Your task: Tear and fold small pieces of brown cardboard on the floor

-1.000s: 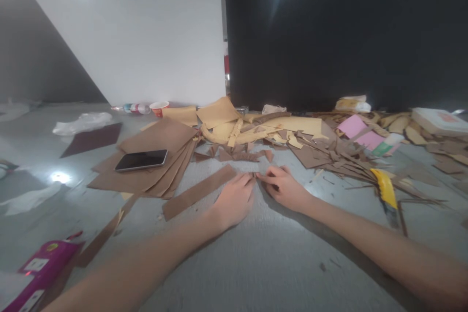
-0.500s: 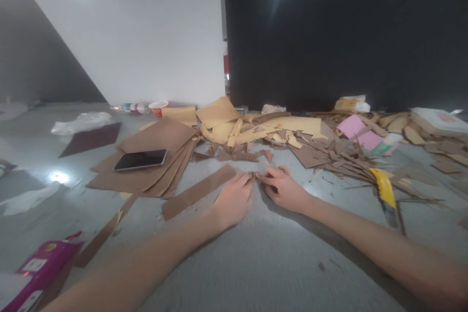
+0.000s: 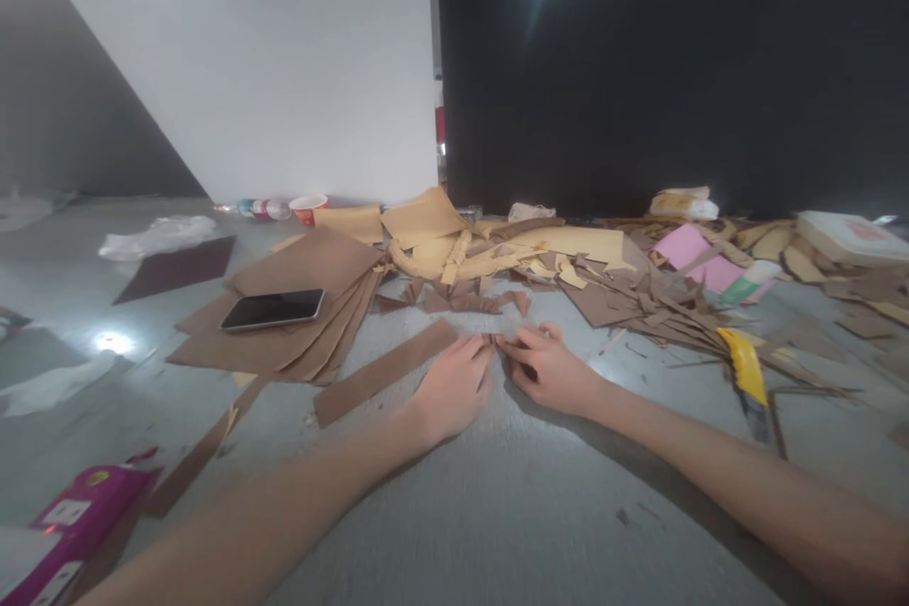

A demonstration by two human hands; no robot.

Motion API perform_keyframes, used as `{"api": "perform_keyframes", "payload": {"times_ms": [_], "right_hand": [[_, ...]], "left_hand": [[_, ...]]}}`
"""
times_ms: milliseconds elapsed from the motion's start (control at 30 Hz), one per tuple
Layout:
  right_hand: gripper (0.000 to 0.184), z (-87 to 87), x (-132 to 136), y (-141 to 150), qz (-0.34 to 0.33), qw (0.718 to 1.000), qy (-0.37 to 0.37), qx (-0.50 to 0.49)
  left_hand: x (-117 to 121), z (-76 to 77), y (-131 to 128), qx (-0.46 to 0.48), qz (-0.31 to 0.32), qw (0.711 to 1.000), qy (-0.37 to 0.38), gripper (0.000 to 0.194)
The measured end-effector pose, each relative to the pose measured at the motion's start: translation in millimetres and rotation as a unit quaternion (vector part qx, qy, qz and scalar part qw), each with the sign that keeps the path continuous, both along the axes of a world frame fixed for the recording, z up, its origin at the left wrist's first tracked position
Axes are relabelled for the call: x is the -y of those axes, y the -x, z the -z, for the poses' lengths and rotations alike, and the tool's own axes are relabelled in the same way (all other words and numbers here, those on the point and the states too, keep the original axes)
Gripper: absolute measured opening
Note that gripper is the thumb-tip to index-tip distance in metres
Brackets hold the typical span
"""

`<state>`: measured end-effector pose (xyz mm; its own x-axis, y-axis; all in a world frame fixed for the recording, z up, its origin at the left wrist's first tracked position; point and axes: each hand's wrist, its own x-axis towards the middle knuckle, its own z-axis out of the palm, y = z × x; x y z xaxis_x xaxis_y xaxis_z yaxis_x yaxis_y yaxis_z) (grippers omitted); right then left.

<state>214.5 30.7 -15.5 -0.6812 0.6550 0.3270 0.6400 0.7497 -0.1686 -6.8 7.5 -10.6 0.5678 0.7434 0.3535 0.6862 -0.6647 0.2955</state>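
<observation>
My left hand (image 3: 454, 386) and my right hand (image 3: 548, 369) meet at the fingertips, low over the grey surface. Between them shows the edge of a small piece of brown paper (image 3: 491, 338); most of it is hidden by the fingers. Both hands have their fingers closed on it. Beside my left hand lies a flat brown paper strip (image 3: 383, 374), slanting. Just beyond the fingertips is a row of folded, pointed brown paper pieces (image 3: 469, 296). Behind that row sits a braided yellow paper piece (image 3: 455, 256).
A phone (image 3: 274, 309) rests on stacked brown sheets (image 3: 327, 260) at left. A purple power strip (image 3: 92, 516) is near left. To the right lie brown paper scraps (image 3: 660, 303) and a yellow-handled cutter (image 3: 745, 374). A paper cup (image 3: 308, 208) stands by the white panel (image 3: 305, 66).
Almost nothing differs. My right fingertips have shifted very slightly left, toward my left hand; the surrounding things stay in place.
</observation>
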Motion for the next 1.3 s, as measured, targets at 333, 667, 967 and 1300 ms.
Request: {"api": "perform_keyframes", "payload": {"times_ms": [333, 667, 967, 1300], "right_hand": [[0.028, -11.3, 8, 6, -0.004, 0.991, -0.087, 0.098], [0.026, -13.0, 9, 9, -0.004, 0.989, -0.103, 0.103], [0.026, -9.0, 8, 10, -0.001, 0.987, -0.121, 0.109], [0.031, -7.5, 5, 4, 0.026, 0.992, -0.105, 0.065]], "left_hand": [[1, -1.6, 0, 0.024, -0.042, 0.999, 0.013, 0.045], [0, -1.3, 0, -0.018, -0.053, 0.998, 0.019, 0.043], [0, -3.0, -1, -0.024, -0.055, 0.998, 0.031, 0.044], [-1, -0.9, 1, -0.004, -0.048, 0.998, 0.027, 0.039]]}}
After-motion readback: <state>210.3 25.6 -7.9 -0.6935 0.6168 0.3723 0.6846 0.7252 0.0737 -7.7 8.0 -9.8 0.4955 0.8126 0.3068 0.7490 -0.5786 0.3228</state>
